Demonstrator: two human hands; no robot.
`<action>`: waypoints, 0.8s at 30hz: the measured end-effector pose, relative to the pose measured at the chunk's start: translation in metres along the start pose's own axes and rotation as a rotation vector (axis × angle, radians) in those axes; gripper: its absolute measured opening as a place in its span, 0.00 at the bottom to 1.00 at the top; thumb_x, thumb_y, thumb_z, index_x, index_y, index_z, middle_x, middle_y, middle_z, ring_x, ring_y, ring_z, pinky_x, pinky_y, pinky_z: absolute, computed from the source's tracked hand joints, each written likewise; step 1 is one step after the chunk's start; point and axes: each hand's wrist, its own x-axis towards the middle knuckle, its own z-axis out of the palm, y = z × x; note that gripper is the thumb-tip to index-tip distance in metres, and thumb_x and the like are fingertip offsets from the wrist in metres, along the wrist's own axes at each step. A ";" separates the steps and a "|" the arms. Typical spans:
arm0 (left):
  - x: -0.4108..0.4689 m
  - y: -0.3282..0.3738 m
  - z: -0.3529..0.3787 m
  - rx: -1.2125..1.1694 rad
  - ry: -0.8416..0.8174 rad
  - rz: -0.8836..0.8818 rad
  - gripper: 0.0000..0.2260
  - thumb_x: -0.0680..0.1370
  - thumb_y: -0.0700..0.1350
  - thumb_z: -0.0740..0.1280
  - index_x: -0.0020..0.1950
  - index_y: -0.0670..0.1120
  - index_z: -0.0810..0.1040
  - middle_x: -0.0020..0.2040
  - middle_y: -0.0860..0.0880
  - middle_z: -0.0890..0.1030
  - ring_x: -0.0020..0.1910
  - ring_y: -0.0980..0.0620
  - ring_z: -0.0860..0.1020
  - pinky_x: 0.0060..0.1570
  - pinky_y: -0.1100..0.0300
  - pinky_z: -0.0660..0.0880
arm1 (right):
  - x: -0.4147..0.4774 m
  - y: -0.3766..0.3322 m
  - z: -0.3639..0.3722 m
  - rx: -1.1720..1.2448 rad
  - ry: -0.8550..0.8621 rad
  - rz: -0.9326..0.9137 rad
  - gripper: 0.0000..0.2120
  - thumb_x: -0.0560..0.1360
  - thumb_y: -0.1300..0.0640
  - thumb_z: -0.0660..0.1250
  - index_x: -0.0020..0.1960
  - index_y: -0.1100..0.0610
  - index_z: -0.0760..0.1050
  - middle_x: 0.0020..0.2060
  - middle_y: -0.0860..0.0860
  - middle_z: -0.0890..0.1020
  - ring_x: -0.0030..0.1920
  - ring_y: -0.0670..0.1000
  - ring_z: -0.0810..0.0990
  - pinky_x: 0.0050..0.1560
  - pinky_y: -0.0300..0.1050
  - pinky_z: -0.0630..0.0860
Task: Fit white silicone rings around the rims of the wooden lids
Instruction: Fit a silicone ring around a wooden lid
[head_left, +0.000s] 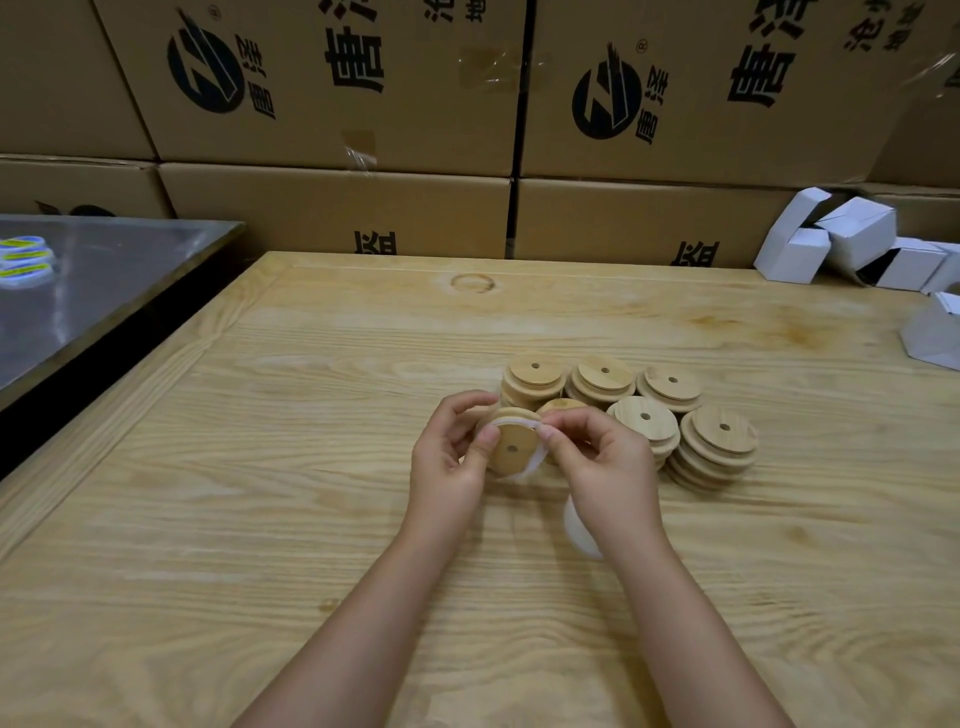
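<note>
Wooden lid (511, 448) just left of the lid stacks (631, 410): left grip (451, 460) curled round its rim, right grip (597, 460) pinching the white silicone ring (511, 424), partly seated. I judge the ring soft, stretchy, light; I'd pinch beside the unseated stretch.

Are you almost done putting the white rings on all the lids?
Not nearly. No finished lid shows. The left hand holds one wooden lid while the right hand stretches a white silicone ring over its rim. The stacked lids behind look bare.
</note>
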 end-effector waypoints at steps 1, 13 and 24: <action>0.000 0.001 0.000 0.002 -0.010 -0.003 0.13 0.77 0.32 0.63 0.52 0.49 0.76 0.45 0.44 0.82 0.46 0.48 0.81 0.43 0.40 0.79 | -0.001 0.000 0.000 -0.007 -0.002 -0.012 0.10 0.72 0.65 0.69 0.40 0.51 0.79 0.38 0.45 0.83 0.41 0.41 0.81 0.44 0.34 0.77; 0.002 0.000 -0.002 -0.158 0.021 -0.144 0.09 0.79 0.34 0.60 0.52 0.45 0.75 0.46 0.43 0.79 0.41 0.47 0.79 0.29 0.53 0.80 | -0.007 0.000 0.008 -0.221 0.063 -0.168 0.06 0.71 0.63 0.71 0.39 0.54 0.77 0.39 0.44 0.81 0.42 0.42 0.79 0.44 0.33 0.74; 0.007 -0.002 -0.003 -0.206 0.021 -0.224 0.08 0.79 0.35 0.60 0.51 0.44 0.76 0.39 0.51 0.82 0.37 0.50 0.81 0.30 0.48 0.80 | 0.000 0.002 0.004 0.115 0.030 0.130 0.09 0.71 0.67 0.70 0.35 0.55 0.79 0.38 0.47 0.83 0.40 0.42 0.81 0.46 0.35 0.76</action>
